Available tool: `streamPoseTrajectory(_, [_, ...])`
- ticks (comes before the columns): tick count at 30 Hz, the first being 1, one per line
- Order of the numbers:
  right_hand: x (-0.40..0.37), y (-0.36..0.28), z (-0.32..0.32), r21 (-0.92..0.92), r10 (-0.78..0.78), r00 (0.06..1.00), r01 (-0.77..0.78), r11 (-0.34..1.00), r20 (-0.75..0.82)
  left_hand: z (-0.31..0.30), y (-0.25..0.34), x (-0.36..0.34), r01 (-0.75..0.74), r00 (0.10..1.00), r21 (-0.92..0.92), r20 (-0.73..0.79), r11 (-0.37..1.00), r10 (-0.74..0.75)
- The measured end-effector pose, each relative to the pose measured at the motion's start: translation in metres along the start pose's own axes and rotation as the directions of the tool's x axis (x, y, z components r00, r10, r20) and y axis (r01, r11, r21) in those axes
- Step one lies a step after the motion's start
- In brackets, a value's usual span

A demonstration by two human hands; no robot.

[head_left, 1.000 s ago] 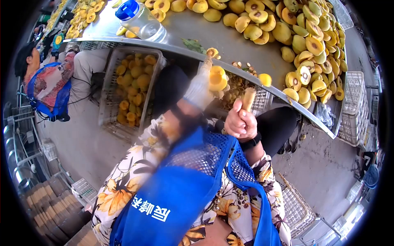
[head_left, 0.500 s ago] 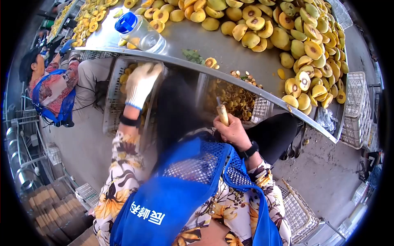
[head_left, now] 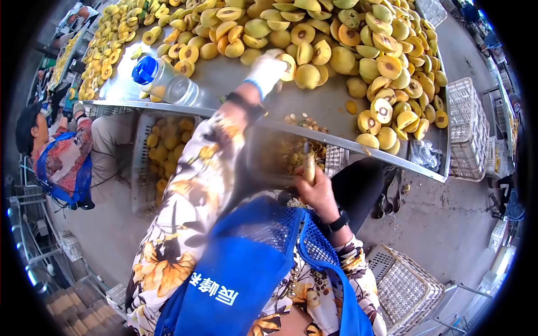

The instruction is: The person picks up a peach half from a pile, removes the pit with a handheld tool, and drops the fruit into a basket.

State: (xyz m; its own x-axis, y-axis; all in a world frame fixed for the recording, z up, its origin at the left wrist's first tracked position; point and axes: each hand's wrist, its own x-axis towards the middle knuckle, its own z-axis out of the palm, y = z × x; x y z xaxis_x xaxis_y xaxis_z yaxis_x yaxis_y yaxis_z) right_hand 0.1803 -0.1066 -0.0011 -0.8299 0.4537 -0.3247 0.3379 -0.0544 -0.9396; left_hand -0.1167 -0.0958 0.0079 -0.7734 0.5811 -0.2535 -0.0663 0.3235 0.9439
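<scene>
My left hand (head_left: 265, 73), in a white glove, reaches over the metal table (head_left: 235, 78) to the near edge of a large pile of halved yellow fruit (head_left: 342, 59). Its fingers are bent round a fruit half (head_left: 287, 66) at the pile's edge. My right hand (head_left: 319, 193), bare, is closed around the wooden handle of a tool (head_left: 309, 168), held upright in front of my lap below the table's rim. The tool's tip is blurred.
A clear bottle with a blue cap (head_left: 144, 70) lies on the table at left. Below the rim are a crate of fruit (head_left: 165, 143) and a container of scraps (head_left: 297, 154). A person (head_left: 61, 159) sits at left. White crates (head_left: 468, 129) stand at right.
My left hand has moved from above the crate of fruit up and right to the pile on the table. My right hand still holds the tool. The camera view has shifted somewhat.
</scene>
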Motion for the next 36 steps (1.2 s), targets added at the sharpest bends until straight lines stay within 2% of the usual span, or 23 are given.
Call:
streamPoseTrajectory(1, [0.007,-0.004,0.0,0.005,-0.033,0.998,0.033,0.999,-0.059,-0.014,-0.003,-0.018,0.069,0.986,-0.293,0.163,0.954,-0.021])
streamPoseTrajectory(2, [0.014,-0.006,0.0,-0.026,0.0,0.993,-0.003,1.0,-0.118,-0.025,-0.004,-0.042,0.105,0.967,-0.426,0.253,0.899,0.007])
streamPoseTrajectory(3, [0.02,-0.021,0.001,-0.001,0.004,0.992,-0.005,1.0,-0.125,-0.031,0.0,-0.071,0.18,0.971,-0.427,0.22,0.886,-0.091])
streamPoseTrajectory(6, [0.048,-0.018,0.012,0.192,-0.138,0.987,0.151,0.97,-0.081,-0.033,-0.019,-0.126,0.12,0.971,-0.459,0.239,0.88,-0.008])
streamPoseTrajectory(9, [0.054,-0.03,0.03,0.429,-0.081,0.995,0.051,0.902,0.052,-0.024,-0.037,-0.162,-0.044,0.989,-0.44,0.107,0.897,0.101])
streamPoseTrajectory(10, [0.055,-0.031,0.037,0.479,-0.071,0.994,0.024,0.877,0.081,-0.022,-0.034,-0.165,0.198,0.979,-0.55,0.075,0.811,-0.188])
streamPoseTrajectory(11, [0.054,-0.031,0.041,0.526,-0.062,0.992,-0.004,0.85,0.107,-0.02,-0.023,-0.168,0.397,0.884,-0.654,0.083,0.644,-0.46])
streamPoseTrajectory(12, [0.05,-0.031,0.037,0.554,-0.017,0.983,-0.087,0.828,0.181,-0.015,-0.041,-0.17,0.288,0.93,-0.699,0.04,0.654,-0.367])
streamPoseTrajectory(14, [0.048,-0.024,0.051,0.472,-0.005,0.999,-0.015,0.882,0.04,-0.003,-0.071,-0.176,0.068,0.983,-0.77,-0.057,0.635,-0.174])
streamPoseTrajectory(15, [0.047,-0.021,0.051,0.322,-0.058,0.998,0.064,0.945,-0.026,0.002,-0.068,-0.181,0.164,0.962,-0.868,0.034,0.469,-0.272])
streamPoseTrajectory(17, [0.045,-0.015,0.051,-0.027,-0.165,0.974,0.163,0.986,-0.158,0.003,-0.057,-0.19,0.142,0.97,-0.864,0.024,0.483,-0.242])
streamPoseTrajectory(18, [0.044,-0.011,0.048,-0.305,-0.331,0.925,0.266,0.914,-0.188,0.002,-0.051,-0.195,0.115,0.981,-0.803,0.001,0.584,-0.192])
streamPoseTrajectory(19, [0.045,-0.009,0.047,-0.556,-0.501,0.852,0.344,0.757,-0.155,-0.001,-0.044,-0.2,0.073,0.99,-0.732,-0.032,0.678,-0.141])
streamPoseTrajectory(21, [0.045,-0.017,0.045,-0.545,-0.574,0.803,0.413,0.729,-0.16,-0.011,-0.047,-0.199,0.068,0.996,-0.725,0.012,0.686,-0.086])
streamPoseTrajectory(22, [0.044,-0.016,0.046,-0.515,-0.555,0.821,0.423,0.746,-0.13,-0.021,-0.042,-0.202,0.094,0.991,-0.381,0.126,0.92,-0.049])
streamPoseTrajectory(24, [0.043,-0.017,0.042,-0.492,-0.473,0.879,0.384,0.781,-0.065,-0.028,-0.03,-0.209,0.175,0.958,-0.206,0.262,0.963,-0.118])
streamPoseTrajectory(25, [0.041,-0.019,0.041,-0.506,-0.406,0.913,0.334,0.795,-0.035,-0.029,-0.034,-0.207,0.009,0.948,0.047,0.318,0.999,-0.023])
streamPoseTrajectory(26, [0.037,-0.02,0.044,-0.411,-0.333,0.937,0.265,0.873,-0.103,-0.03,-0.039,-0.205,-0.197,0.926,0.309,0.37,0.93,0.073])
streamPoseTrajectory(27, [0.031,-0.03,0.046,-0.478,-0.401,0.913,0.319,0.818,-0.077,-0.032,-0.043,-0.203,-0.38,0.893,0.501,0.418,0.778,0.167])
streamPoseTrajectory(29, [0.033,-0.019,0.041,-0.522,-0.372,0.928,0.307,0.796,-0.02,-0.022,-0.081,-0.198,-0.488,0.868,0.263,0.25,0.832,0.43])
streamPoseTrajectory(32, [0.034,-0.01,0.04,-0.548,-0.465,0.885,0.388,0.741,-0.003,-0.023,-0.077,-0.197,-0.404,0.898,0.399,0.346,0.823,0.272])
streamPoseTrajectory(35, [0.031,-0.011,0.045,-0.522,-0.472,0.881,0.384,0.761,-0.039,-0.024,-0.09,-0.198,-0.547,0.829,0.325,0.335,0.772,0.447])
streamPoseTrajectory(36, [0.031,-0.01,0.046,-0.525,-0.447,0.894,0.394,0.754,0.028,-0.017,-0.094,-0.195,-0.394,0.897,0.252,0.314,0.884,0.311])
